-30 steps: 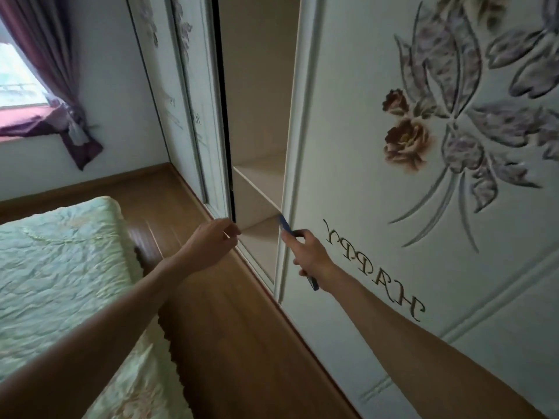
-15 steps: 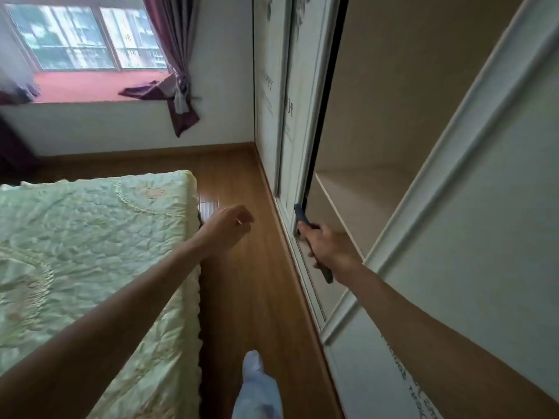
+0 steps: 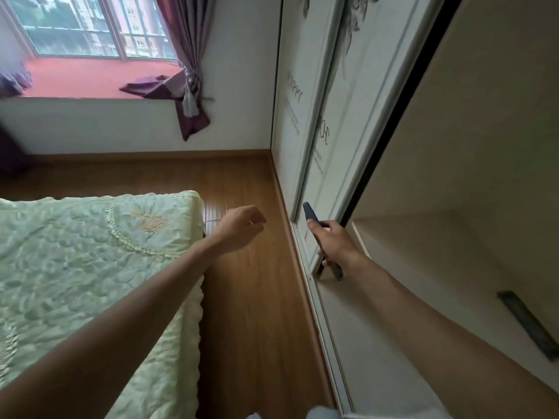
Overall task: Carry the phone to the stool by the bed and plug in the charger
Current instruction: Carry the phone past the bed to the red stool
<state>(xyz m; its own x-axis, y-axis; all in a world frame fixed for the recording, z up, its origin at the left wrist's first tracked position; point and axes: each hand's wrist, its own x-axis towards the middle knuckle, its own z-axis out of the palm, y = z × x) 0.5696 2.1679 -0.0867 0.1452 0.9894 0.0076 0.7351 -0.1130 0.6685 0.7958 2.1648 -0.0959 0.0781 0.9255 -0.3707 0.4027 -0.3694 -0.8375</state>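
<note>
- Head view: the right hand (image 3: 335, 246), at about 3 o'clock from the picture's centre, is closed around the dark phone (image 3: 311, 214). The phone's top end sticks out above the fingers toward 11 o'clock.
- The left hand (image 3: 242, 228) hangs over the wooden floor (image 3: 257, 297), loosely curled and holding nothing.
- What changed: one second ago both hands were at the wardrobe (image 3: 453, 176) opening, in front of the flowered door. Now the view has turned to the window (image 3: 90, 25) at 11 o'clock, and the bed (image 3: 90, 267) fills the 8 o'clock side.
- I judge from this that the phone is picked up and the carrying has begun along the aisle between bed and wardrobe.
- No stool or charger is visible yet, so the plugging step is still far.
</note>
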